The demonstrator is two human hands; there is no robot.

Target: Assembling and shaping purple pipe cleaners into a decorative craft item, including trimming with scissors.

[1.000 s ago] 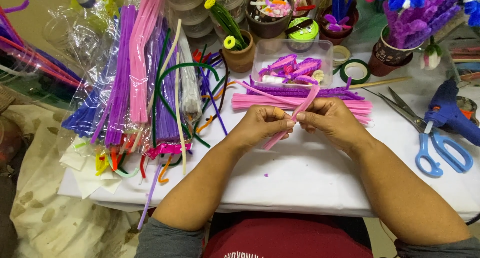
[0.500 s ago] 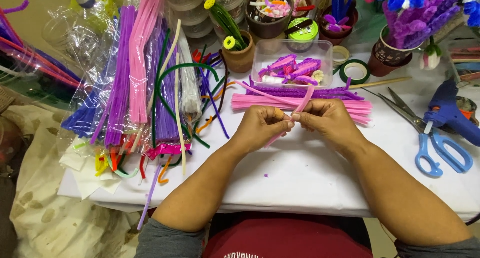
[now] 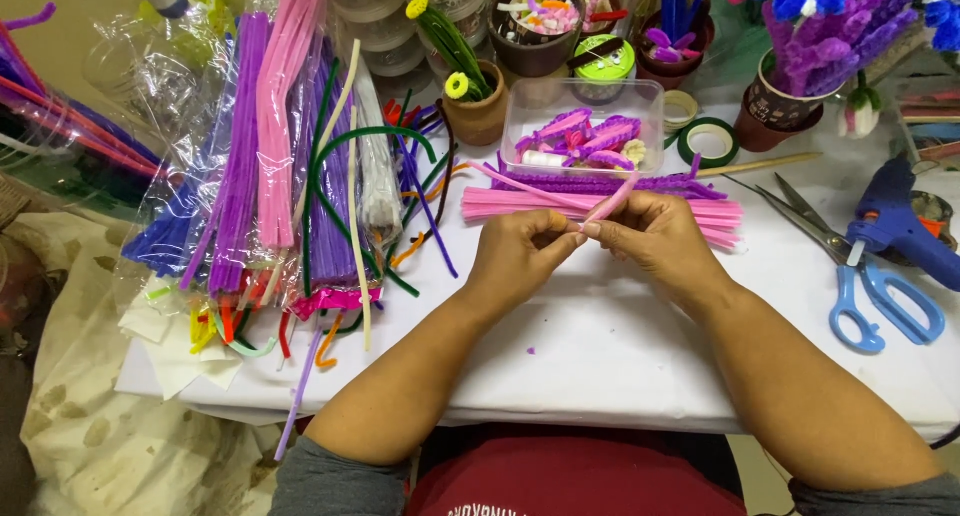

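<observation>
Both my hands meet above the white table (image 3: 600,346) and pinch one pink pipe cleaner (image 3: 612,200). My left hand (image 3: 520,251) grips its lower end between thumb and fingers. My right hand (image 3: 650,238) holds it just above, and the free end pokes up and to the right. Behind the hands lies a flat row of pink pipe cleaners (image 3: 500,202), with a row of purple pipe cleaners (image 3: 600,183) behind that.
Bundles of purple, pink, white and green pipe cleaners in clear wrap (image 3: 270,166) fill the left side. A clear plastic box (image 3: 585,126) with purple pieces, brown pots, green tape rolls (image 3: 708,141), blue-handled scissors (image 3: 870,296) and a blue glue gun (image 3: 900,226) stand around.
The pink pipe cleaner stuck out below my hands a second ago; now that lower end is drawn up into my left hand and only the upper tip shows.
</observation>
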